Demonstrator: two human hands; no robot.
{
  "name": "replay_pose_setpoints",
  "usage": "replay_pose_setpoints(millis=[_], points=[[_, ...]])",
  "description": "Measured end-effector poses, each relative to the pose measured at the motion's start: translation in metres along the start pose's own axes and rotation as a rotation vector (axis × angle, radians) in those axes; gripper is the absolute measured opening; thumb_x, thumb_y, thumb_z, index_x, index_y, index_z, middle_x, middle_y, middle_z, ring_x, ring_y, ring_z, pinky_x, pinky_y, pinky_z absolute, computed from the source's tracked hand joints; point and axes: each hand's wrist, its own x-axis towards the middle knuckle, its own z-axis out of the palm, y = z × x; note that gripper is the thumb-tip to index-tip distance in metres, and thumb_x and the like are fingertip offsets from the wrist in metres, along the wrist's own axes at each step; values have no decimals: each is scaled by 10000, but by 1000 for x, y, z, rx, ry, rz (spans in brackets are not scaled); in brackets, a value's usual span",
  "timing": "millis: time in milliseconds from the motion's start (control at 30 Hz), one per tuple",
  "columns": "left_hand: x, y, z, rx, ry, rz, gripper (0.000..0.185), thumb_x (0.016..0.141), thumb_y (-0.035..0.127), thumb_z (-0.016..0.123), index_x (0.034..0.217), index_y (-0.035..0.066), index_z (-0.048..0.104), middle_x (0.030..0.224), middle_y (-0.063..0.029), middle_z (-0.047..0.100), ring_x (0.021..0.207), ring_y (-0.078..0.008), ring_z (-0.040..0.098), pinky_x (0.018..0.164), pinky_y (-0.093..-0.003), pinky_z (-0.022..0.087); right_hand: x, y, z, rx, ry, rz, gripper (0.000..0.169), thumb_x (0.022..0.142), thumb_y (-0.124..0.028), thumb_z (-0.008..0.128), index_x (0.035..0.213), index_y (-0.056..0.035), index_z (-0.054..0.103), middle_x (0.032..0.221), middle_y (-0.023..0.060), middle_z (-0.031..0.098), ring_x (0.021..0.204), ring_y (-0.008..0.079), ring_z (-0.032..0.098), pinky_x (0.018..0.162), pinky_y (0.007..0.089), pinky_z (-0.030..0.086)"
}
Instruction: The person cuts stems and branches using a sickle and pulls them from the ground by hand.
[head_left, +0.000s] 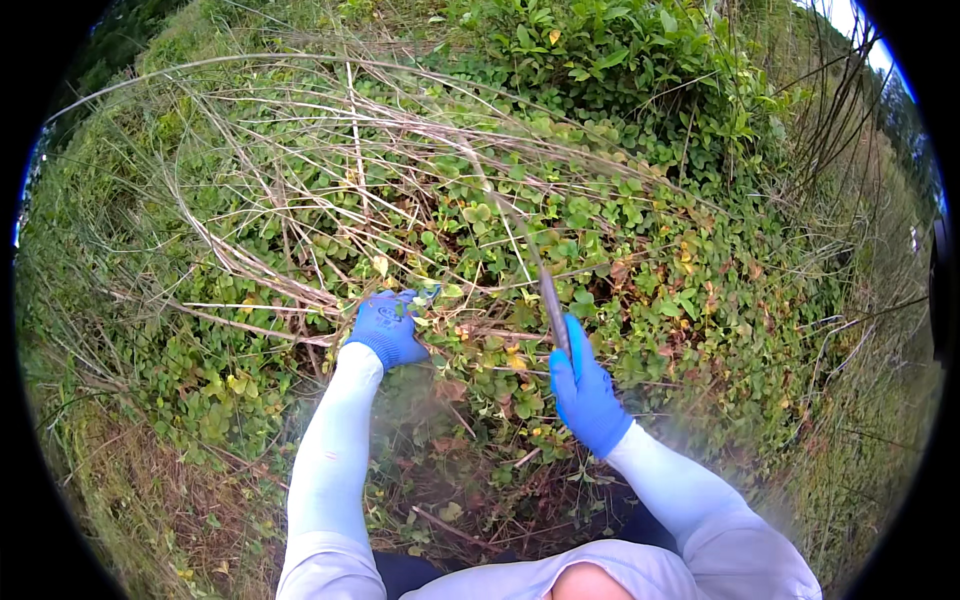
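Note:
My left hand (387, 327), in a blue work glove that bears printing, closes around a bunch of leafy vines (442, 309). Its fingertips are partly hidden among the leaves. Dry brown stems (262, 279) fan out from just beside it towards the upper left. In my right hand (587, 394), also gloved in blue, is a sickle (541, 270) gripped near its lower end. The tool slants up and to the left over the greenery. Its curved far end is blurred against the stems, so its exact outline cannot be told.
Low leafy creeper (697, 300) covers the ground ahead. Long dry stalks (450, 131) lie across it, and one arches high overhead. A dense green shrub (592, 52) grows at the back. Dark bare twigs (840, 97) rise at right; cut brown litter (187, 480) lies at lower left.

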Motion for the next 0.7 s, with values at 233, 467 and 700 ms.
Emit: replay_pose_setpoints(millis=[233,467,700], points=[[5,5,6,72,-243,-51,580,784,546,591,1200,144,631,1245,-81,569,1117,-264,521,990,-375,423,64,-19,-61,327,274,20,557,1025,-259,418,1508,-67,216,798,9,488,583,66,439,499,243,417],[3,4,32,-33,-214,-112,635,776,549,606,1300,191,573,1333,-96,553,1260,-326,471,1042,-444,375,242,27,-107,194,173,370,427,1018,-248,368,1434,-177,309,770,85,508,595,175,492,533,364,495],[-45,28,4,87,-198,-131,421,828,418,594,1156,157,627,1130,-53,635,1041,-264,570,901,-430,423,138,61,-57,19,-78,469,566,1004,-239,376,1523,-174,161,816,101,541,638,193,520,556,377,493]])
